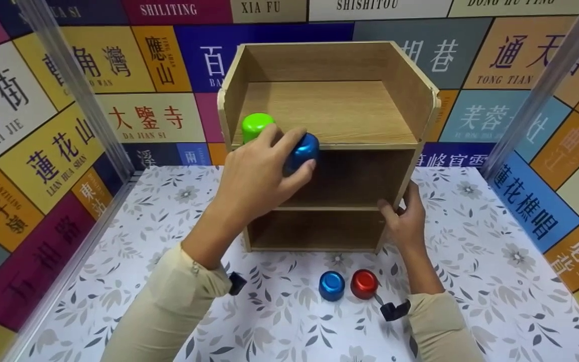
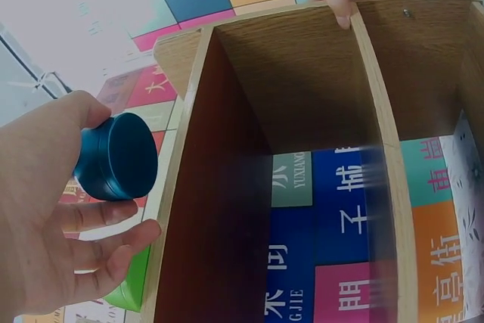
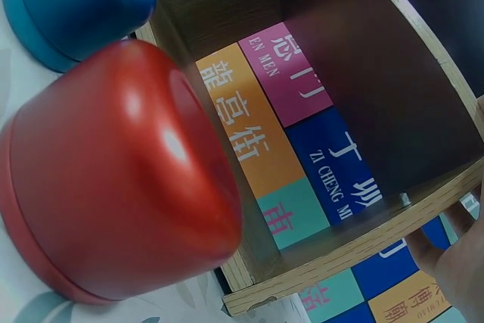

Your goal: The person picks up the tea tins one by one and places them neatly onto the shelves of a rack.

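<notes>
My left hand (image 1: 257,176) pinches a small blue metallic canister (image 1: 305,150) between thumb and fingers, at the front edge of the wooden shelf unit's (image 1: 329,111) top level. Just behind that hand, a bright green canister (image 1: 257,123) stands at the top level's left end, partly hidden by the fingers. The left wrist view shows the held blue canister (image 2: 128,156) tilted, its round end facing the unit. My right hand (image 1: 408,221) grips the unit's right side panel, the thumb at the front edge near the middle board.
A second blue canister (image 1: 331,285) and a red canister (image 1: 364,284) stand side by side on the floral tablecloth (image 1: 279,311) in front of the unit. Behind and beside the table rise walls of colourful signs (image 1: 151,116). Small black wrist cameras (image 1: 395,310) are worn at both cuffs.
</notes>
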